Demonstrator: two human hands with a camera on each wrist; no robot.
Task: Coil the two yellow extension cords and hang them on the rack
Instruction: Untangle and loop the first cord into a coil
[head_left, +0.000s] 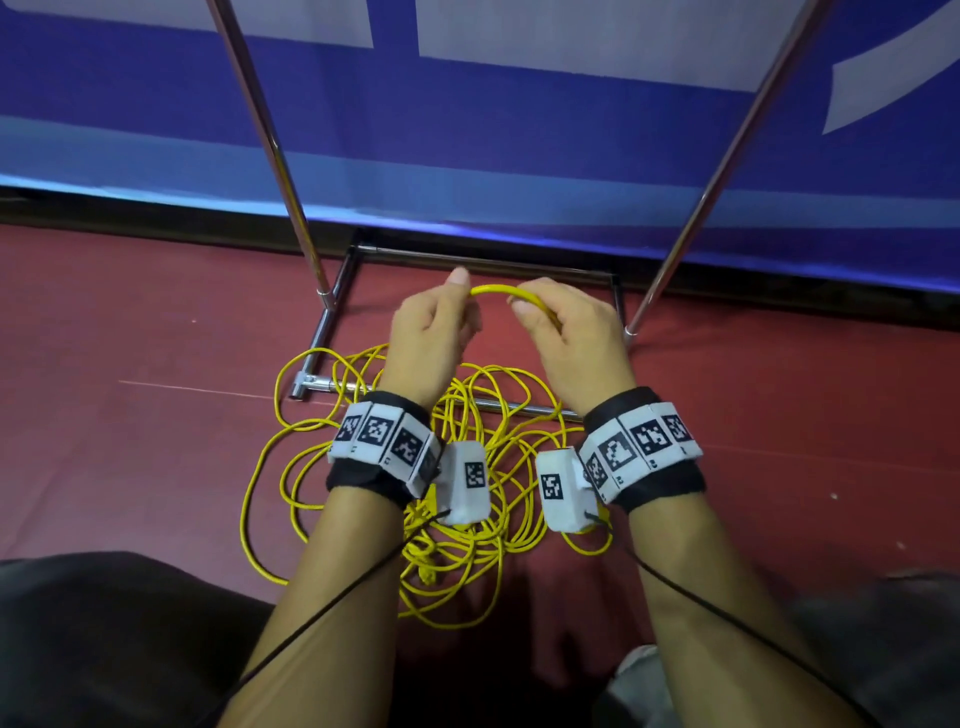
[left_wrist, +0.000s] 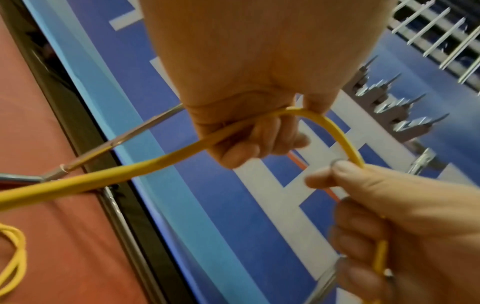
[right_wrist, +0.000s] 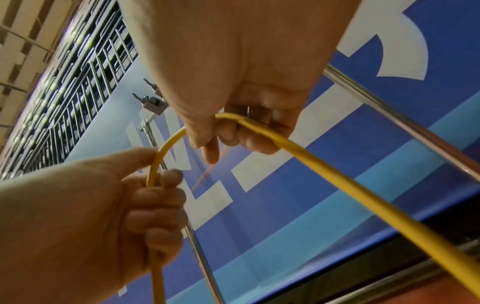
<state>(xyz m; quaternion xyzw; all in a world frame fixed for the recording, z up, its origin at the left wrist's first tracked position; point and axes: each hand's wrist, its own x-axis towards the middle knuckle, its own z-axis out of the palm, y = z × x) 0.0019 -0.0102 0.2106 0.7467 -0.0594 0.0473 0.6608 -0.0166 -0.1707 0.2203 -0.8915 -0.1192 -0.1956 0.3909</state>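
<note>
We grip one thin yellow extension cord in both the left hand and right hand; the tangled yellow pile on the floor could knot as we pull.

A dark red floor is seen below, a blue banner with large white letters is stretched behind, a black strip is laid along its base, a white railing is glimpsed above.
</note>
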